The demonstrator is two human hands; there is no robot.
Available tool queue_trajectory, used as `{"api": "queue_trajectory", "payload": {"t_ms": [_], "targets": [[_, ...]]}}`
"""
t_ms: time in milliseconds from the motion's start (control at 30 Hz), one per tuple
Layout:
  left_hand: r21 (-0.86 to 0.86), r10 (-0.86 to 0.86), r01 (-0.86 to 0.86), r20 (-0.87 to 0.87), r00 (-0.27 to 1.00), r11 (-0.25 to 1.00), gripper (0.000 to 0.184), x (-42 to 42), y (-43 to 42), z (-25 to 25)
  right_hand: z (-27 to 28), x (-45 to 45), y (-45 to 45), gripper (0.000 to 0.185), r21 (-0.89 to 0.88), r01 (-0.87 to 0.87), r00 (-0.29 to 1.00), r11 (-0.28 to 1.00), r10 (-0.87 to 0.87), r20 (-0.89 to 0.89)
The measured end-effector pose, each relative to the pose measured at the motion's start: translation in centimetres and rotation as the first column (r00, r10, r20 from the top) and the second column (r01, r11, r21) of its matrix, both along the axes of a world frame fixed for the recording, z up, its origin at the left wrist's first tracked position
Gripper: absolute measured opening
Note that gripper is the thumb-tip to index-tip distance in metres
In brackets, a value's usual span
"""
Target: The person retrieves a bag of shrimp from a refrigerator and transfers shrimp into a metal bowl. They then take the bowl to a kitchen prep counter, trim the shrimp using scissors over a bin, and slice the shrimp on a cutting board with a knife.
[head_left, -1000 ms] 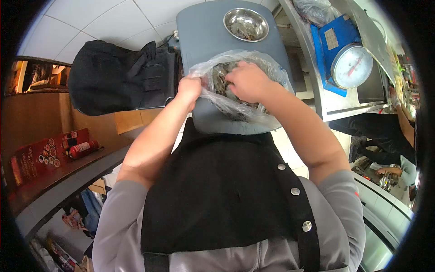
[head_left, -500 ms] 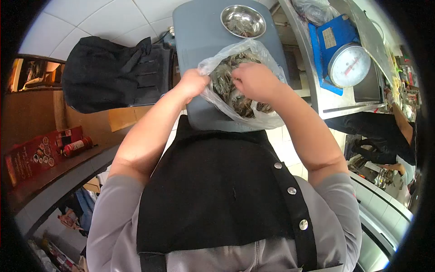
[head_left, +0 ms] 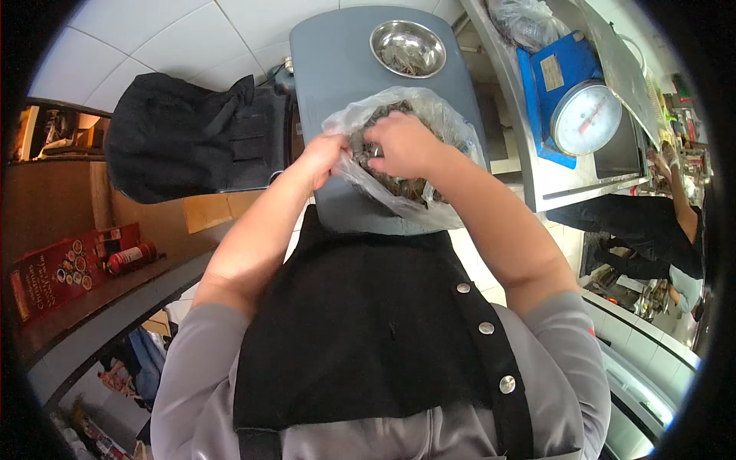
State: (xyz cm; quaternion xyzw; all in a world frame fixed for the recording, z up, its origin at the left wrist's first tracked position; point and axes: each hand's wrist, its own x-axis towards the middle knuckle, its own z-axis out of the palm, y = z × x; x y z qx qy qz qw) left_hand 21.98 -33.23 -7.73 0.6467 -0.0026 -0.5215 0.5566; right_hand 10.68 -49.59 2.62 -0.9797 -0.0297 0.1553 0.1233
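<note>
A clear plastic bag (head_left: 458,126) full of raw, greyish-brown shrimp (head_left: 414,188) stands open on the grey table (head_left: 330,61). My left hand (head_left: 325,158) is closed on the bag's left rim. Inside the bag's mouth, my right hand (head_left: 402,146) lies over the shrimp with its fingers spread and bent downward; the fingertips touch the shrimp and are partly hidden. Behind the bag is a round metal bowl (head_left: 435,42) with a few shrimp (head_left: 402,60) at its bottom.
A blue dial scale (head_left: 586,115) sits on the metal counter (head_left: 548,184) to the right, near another plastic bag (head_left: 529,23). On the left, a black cloth (head_left: 176,130) covers a chair. Another person's arm (head_left: 678,195) shows at far right.
My right hand has shifted left within the bag, and its fingers have spread over the shrimp. The left hand keeps hold of the rim. The whole view has tilted slightly.
</note>
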Motion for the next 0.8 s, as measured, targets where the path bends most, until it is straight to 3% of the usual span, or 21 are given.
{"api": "queue_trajectory", "payload": {"t_ms": [67,167,200,267,333,633,800], "targets": [[0.006,0.001,-0.001,-0.047,0.999,1.000,0.015,0.8,0.1,-1.2,-0.5,-0.7,-0.4,0.038,0.065,-0.061,0.997,0.996,0.064,-0.040],[0.032,0.041,-0.038,-0.095,0.995,0.999,0.010,1.1,-0.1,-0.5,1.7,-0.2,-0.2,0.033,0.061,-0.100,0.920,0.993,0.115,-0.376],[0.031,0.041,-0.037,-0.105,0.994,0.999,0.011,1.2,-0.2,-0.6,2.9,-0.1,-0.1,0.031,0.082,-0.022,0.908,0.996,0.054,-0.416],[0.031,0.037,-0.033,-0.120,0.992,0.999,0.011,1.3,-0.4,-0.7,-0.3,-0.2,-1.1,0.032,0.101,0.113,0.991,0.988,-0.106,-0.078],[-0.009,0.050,-0.052,-0.147,0.988,0.999,0.014,1.2,-0.3,0.1,-0.2,0.1,-0.7,0.035,0.117,0.200,0.959,0.973,-0.218,0.182],[-0.099,-0.070,0.055,-0.147,0.987,0.994,0.026,1.3,0.5,2.2,-0.6,1.7,3.5,0.041,-0.075,0.379,0.924,0.922,-0.373,0.089],[-0.076,-0.129,0.126,-0.039,0.991,0.989,0.026,1.1,1.1,3.6,0.0,0.7,1.1,0.028,0.044,0.460,0.888,0.887,-0.458,-0.040]]}}
